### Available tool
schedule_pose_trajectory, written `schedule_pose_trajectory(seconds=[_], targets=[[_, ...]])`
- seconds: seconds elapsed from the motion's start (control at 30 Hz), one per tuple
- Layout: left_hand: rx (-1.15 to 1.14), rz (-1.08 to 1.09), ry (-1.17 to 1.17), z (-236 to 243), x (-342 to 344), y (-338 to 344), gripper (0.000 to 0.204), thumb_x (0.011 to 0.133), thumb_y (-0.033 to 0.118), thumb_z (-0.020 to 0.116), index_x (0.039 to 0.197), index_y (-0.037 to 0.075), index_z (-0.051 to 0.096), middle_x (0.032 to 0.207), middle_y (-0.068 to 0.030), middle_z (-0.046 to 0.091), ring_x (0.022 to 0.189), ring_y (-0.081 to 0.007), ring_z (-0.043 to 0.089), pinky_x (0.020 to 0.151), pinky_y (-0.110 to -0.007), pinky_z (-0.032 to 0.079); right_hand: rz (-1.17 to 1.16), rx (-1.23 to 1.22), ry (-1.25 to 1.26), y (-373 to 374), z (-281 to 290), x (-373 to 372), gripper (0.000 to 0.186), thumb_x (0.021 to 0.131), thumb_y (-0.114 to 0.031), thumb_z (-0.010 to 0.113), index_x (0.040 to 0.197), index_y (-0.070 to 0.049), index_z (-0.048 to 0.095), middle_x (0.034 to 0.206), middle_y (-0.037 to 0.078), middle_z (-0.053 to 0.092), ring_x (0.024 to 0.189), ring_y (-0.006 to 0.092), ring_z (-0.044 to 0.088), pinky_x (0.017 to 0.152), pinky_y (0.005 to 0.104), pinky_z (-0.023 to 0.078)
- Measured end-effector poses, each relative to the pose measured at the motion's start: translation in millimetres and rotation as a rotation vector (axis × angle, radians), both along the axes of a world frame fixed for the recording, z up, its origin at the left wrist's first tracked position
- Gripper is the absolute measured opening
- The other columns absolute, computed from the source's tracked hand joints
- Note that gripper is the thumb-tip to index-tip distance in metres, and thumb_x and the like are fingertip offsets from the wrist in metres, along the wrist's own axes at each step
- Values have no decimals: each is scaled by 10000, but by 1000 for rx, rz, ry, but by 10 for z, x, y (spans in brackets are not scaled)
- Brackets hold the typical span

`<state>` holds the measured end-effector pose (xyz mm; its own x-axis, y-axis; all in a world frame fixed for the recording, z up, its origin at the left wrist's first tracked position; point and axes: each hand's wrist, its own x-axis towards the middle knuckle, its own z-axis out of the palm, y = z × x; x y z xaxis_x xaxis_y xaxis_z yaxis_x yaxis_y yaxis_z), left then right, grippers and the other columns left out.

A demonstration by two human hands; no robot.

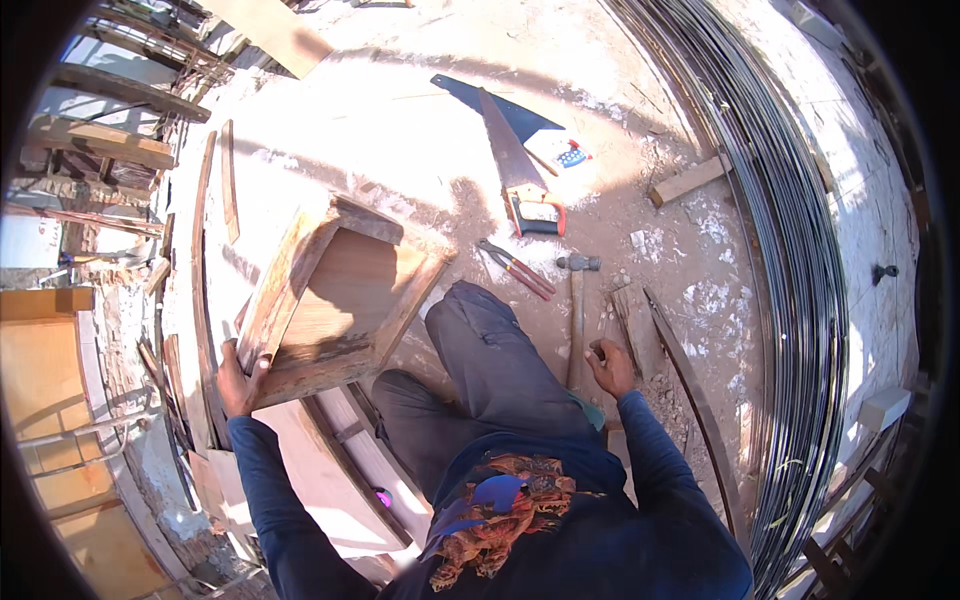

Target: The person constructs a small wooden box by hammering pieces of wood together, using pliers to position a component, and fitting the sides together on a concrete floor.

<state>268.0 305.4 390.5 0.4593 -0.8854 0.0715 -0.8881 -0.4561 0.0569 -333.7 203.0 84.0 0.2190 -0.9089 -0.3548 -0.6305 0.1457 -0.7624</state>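
Gripped at its near corner by the left hand (237, 381), a square weathered wooden box frame (335, 300) is being steadied on dusty ground. Something small is being pinched by the right hand (612, 367) beside a wooden-handled hammer (577, 310).

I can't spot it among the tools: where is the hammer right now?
In the head view the hammer lies on the ground right of centre, its head beside the pliers and below the handsaw, with the right hand by its handle.

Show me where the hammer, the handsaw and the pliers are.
hammer (577, 263), head view, on its metal head.
handsaw (505, 150), head view, middle of the blade.
pliers (520, 270), head view, on the red handles.
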Motion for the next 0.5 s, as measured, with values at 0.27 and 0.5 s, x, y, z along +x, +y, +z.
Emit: schedule_pose_trajectory(seconds=[0.27,0.5], targets=[[-158,97,91,-84,-291,64,893,489,646,847,1051,3,586,893,-178,643,840,-361,657,727,-423,516,361,-656,-429,-986,2382,1975,200,847,-126,711,957,21,631,951,184,630,868,374,611,764,415,493],[-116,107,23,49,-716,272,854,498,708,800,967,29,577,877,-120,576,810,-313,616,723,-420,475,941,-1061,-464,-1018,3293,3554,559,697,-323,811,1117,-9,617,1078,139,605,1087,341,565,945,456,424]])
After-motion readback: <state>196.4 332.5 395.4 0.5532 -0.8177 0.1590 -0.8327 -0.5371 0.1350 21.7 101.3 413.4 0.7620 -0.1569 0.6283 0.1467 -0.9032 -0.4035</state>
